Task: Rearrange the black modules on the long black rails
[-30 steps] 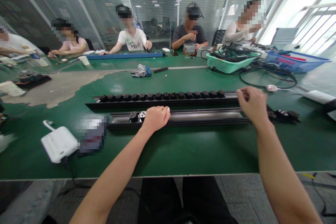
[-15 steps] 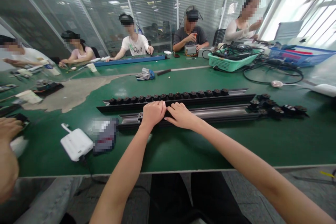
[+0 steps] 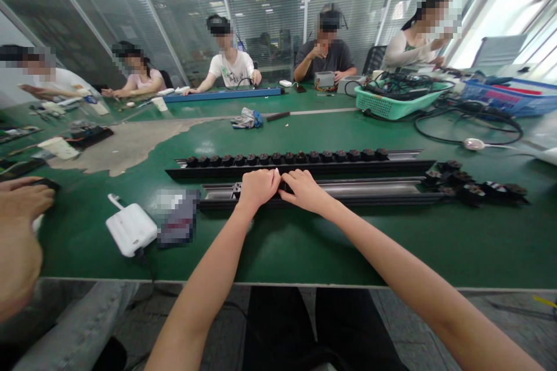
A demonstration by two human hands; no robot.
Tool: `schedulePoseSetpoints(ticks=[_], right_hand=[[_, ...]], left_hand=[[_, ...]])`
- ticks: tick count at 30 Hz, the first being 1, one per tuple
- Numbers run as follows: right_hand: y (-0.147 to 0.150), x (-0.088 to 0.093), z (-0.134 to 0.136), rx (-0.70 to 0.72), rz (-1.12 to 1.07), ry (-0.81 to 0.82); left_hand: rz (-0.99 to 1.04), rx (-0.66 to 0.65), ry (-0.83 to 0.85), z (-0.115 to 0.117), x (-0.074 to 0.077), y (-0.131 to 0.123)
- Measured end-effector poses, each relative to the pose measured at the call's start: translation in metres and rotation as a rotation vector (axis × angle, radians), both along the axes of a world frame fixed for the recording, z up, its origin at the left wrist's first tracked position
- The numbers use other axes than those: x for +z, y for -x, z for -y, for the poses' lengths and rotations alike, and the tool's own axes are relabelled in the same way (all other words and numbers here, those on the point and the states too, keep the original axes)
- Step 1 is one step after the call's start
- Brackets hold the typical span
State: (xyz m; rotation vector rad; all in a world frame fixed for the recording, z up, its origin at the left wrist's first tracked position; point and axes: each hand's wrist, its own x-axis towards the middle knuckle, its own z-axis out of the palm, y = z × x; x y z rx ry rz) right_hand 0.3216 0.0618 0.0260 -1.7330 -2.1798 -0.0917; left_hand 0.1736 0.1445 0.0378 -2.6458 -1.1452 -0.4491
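Two long black rails lie across the green table [image 3: 304,243]. The far rail [image 3: 300,165] carries a row of several black socket modules. The near rail [image 3: 374,192] holds a few modules at its left end. My left hand [image 3: 258,186] is curled into a fist on the near rail. My right hand [image 3: 303,188] touches it, fingers bent over a black module [image 3: 285,187] between the two hands. A heap of loose black modules [image 3: 474,188] lies at the near rail's right end.
A white adapter box [image 3: 130,229] and a blurred dark item sit at front left. A neighbour's hand [image 3: 20,232] shows at far left. A green basket [image 3: 394,103] of cables, a blue tray [image 3: 505,95] and black cables lie at the back right. Several people sit opposite.
My right hand came from the rail's right end to meet my left hand over the near rail. Since half a second ago the hands have hardly moved.
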Motion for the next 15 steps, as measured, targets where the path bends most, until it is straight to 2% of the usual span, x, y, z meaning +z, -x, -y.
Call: schedulePoseSetpoints(ticks=[15], right_hand=[[-0.0031, 0.0019, -0.0022, 0.006, 0.008, 0.052]], left_hand=[[-0.018, 0.026, -0.012, -0.0009, -0.0009, 0.0021]])
